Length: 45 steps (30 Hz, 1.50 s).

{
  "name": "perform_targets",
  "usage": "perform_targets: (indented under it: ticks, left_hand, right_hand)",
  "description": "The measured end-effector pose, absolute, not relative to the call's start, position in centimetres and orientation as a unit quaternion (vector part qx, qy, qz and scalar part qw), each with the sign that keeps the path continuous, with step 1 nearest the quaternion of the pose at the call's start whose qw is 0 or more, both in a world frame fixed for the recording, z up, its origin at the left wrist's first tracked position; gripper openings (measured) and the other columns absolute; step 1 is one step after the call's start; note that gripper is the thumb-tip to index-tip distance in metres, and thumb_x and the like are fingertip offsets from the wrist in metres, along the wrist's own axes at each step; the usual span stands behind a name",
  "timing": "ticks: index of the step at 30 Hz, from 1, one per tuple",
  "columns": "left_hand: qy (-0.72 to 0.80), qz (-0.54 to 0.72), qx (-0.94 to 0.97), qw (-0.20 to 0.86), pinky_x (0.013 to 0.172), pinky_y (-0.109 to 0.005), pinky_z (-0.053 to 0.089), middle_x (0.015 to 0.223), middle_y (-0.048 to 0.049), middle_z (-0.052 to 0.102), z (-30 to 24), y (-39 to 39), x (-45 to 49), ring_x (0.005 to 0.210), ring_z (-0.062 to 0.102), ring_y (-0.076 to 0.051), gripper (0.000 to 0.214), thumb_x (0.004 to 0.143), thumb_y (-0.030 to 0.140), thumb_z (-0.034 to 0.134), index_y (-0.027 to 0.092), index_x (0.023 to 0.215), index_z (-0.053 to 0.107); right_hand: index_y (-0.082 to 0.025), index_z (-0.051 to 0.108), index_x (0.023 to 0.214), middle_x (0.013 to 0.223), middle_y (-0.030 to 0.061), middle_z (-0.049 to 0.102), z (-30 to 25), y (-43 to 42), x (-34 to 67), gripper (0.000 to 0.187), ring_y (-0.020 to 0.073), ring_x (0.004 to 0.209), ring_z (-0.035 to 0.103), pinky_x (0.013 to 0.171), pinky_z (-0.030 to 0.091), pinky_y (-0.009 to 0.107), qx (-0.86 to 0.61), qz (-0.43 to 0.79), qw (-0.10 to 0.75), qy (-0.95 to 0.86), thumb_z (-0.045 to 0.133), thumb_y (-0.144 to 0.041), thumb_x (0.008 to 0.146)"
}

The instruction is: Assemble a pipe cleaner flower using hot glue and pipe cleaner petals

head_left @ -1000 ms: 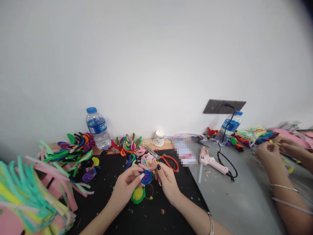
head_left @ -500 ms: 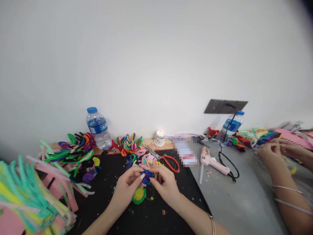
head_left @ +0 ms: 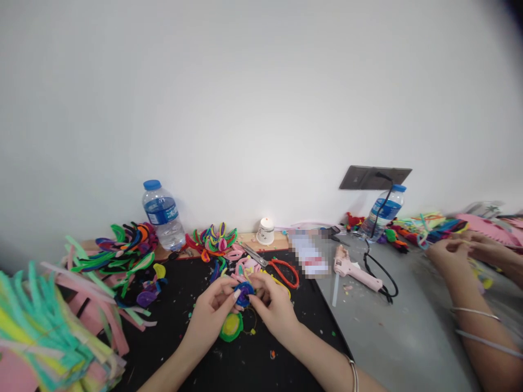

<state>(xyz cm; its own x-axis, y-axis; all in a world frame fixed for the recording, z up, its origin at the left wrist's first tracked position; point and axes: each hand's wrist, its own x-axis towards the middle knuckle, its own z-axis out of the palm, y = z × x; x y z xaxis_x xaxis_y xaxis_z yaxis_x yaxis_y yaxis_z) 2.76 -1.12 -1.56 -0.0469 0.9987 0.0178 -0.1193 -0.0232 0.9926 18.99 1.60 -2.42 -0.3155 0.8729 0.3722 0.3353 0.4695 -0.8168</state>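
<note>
Between both hands is a small blue and purple coil (head_left: 244,294) that looks made of pipe cleaner. My left hand (head_left: 212,307) pinches its left side, the thumb lying across the front. My right hand (head_left: 275,307) grips the right edge between thumb and fingers. Just below lies a flat green disc with a yellow middle (head_left: 231,327) on the black mat (head_left: 253,365). Beyond my fingers are looped pink and yellow pieces (head_left: 247,265), partly hidden, and scissors with red-orange handles (head_left: 285,272).
Bundled pipe cleaners (head_left: 44,326) fill the left front. Behind stand a water bottle (head_left: 162,215) and a white paper cup (head_left: 265,232). A pink glue gun (head_left: 355,270) with a black cord lies right, near another bottle (head_left: 384,212). A co-worker's hands (head_left: 453,253) are at far right.
The view has shifted very slightly. Both hands keep their hold on the blue and purple coil, which looks turned a little. The co-worker's hands have moved slightly.
</note>
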Motion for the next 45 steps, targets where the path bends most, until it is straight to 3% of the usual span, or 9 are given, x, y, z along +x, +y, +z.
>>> perform_targets:
  ticks: [15, 33, 41, 45]
  left_hand:
    - [0.479, 0.54, 0.463, 0.514, 0.056, -0.026, 0.054, 0.062, 0.0056, 0.06, -2.07, -0.95, 2.65, 0.056, 0.066, -0.016, 0.027, 0.074, 0.033, 0.068, 0.019, 0.095, 0.059]
    - [0.496, 0.534, 0.491, 0.478, 0.057, -0.027, 0.054, 0.065, 0.0008, 0.066, -1.8, -0.99, 2.44, 0.058, 0.064, -0.017, 0.014, 0.073, 0.031, 0.069, 0.017, 0.074, 0.067]
    - [0.481, 0.522, 0.502, 0.494, 0.061, -0.029, 0.056, 0.082, -0.0038, 0.073, -1.94, -1.07, 2.43, 0.066, 0.069, -0.019, 0.024, 0.076, 0.034, 0.067, 0.019, 0.094, 0.064]
    - [0.476, 0.515, 0.528, 0.478, 0.062, -0.027, 0.056, 0.084, -0.0027, 0.072, -1.84, -1.1, 2.38, 0.071, 0.069, -0.02, 0.019, 0.078, 0.032, 0.065, 0.021, 0.093, 0.065]
  right_hand:
    - [-0.019, 0.062, 0.11, 0.072, -0.0003, 0.062, -2.45, 1.41, 19.09, 0.032, 0.0107, 0.053, 0.05, 0.052, 0.045, 0.02, -0.4, 0.29, 0.42, -0.761, 0.057, -0.013, 0.079]
    - [-0.017, 0.065, 0.099, 0.063, -0.0021, 0.059, -2.44, 1.25, 18.99, 0.024, 0.0115, 0.05, 0.05, 0.05, 0.043, 0.022, -0.415, 0.31, 0.41, -0.75, 0.059, -0.012, 0.076]
    - [-0.018, 0.065, 0.096, 0.059, -0.0037, 0.055, -2.7, 1.39, 18.89, 0.02, 0.0104, 0.047, 0.048, 0.047, 0.04, 0.021, -0.422, 0.311, 0.408, -0.748, 0.056, -0.014, 0.077]
    - [-0.019, 0.064, 0.095, 0.063, -0.0026, 0.058, -2.73, 1.34, 18.85, 0.02, 0.0107, 0.049, 0.05, 0.048, 0.042, 0.021, -0.411, 0.317, 0.413, -0.748, 0.056, -0.013, 0.077]
